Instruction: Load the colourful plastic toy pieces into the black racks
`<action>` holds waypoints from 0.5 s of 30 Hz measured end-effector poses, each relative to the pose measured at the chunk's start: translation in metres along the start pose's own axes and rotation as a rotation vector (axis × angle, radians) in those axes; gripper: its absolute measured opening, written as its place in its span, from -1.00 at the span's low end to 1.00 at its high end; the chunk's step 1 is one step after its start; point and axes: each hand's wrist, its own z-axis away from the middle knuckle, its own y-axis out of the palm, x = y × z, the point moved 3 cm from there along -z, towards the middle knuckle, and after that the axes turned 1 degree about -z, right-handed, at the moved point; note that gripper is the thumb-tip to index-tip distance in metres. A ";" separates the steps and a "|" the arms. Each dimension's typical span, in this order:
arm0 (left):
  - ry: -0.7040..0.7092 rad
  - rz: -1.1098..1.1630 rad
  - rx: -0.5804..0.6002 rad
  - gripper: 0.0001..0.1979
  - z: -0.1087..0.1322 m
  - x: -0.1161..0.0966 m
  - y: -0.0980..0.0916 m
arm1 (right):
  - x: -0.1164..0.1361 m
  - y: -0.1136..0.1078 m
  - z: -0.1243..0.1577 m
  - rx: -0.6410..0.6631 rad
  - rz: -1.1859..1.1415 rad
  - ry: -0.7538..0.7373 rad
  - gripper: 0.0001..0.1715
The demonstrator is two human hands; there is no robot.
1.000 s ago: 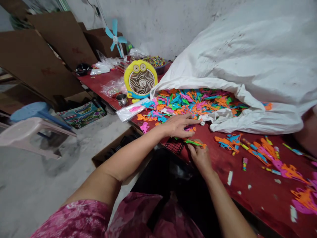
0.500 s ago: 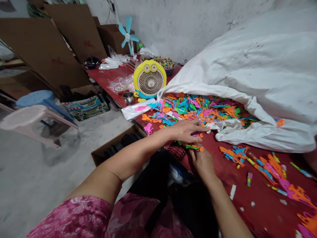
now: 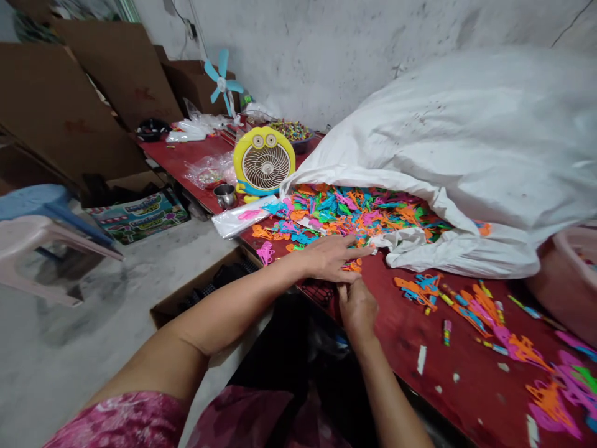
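My left hand [image 3: 333, 256] lies flat with fingers stretched out on the red table [image 3: 466, 367], over a few small coloured plastic pieces at the mouth of a big white sack [image 3: 448, 155]. A heap of bright plastic toy pieces [image 3: 359, 208] spills from that sack. My right hand [image 3: 357, 306] sits just below the left, at the table's near edge, fingers curled with the tips against the left hand; what they pinch is hidden. An orange piece [image 3: 351, 267] shows between the two hands.
More loose pieces [image 3: 471, 305] lie scattered to the right, beside a pink tub [image 3: 566, 280]. A yellow desk fan [image 3: 263, 160], a metal cup [image 3: 226, 195] and a clear bag [image 3: 245, 214] stand left of the sack. A cardboard box [image 3: 205, 289], stools and cardboard sheets are on the floor.
My right hand has drawn closer under the left; the green and orange piece it held is no longer visible. The left hand stays flat on the pieces. The view has shifted slightly.
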 end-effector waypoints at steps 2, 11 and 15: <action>0.005 -0.043 0.001 -0.41 0.000 -0.002 0.001 | 0.004 0.001 -0.001 0.080 0.086 0.049 -0.62; 0.016 -0.133 -0.024 -0.40 0.002 -0.004 0.012 | 0.007 0.013 0.002 0.150 0.096 0.046 -0.67; 0.031 -0.138 0.040 -0.43 0.000 -0.003 0.012 | 0.005 0.020 0.002 0.103 0.109 0.079 -0.62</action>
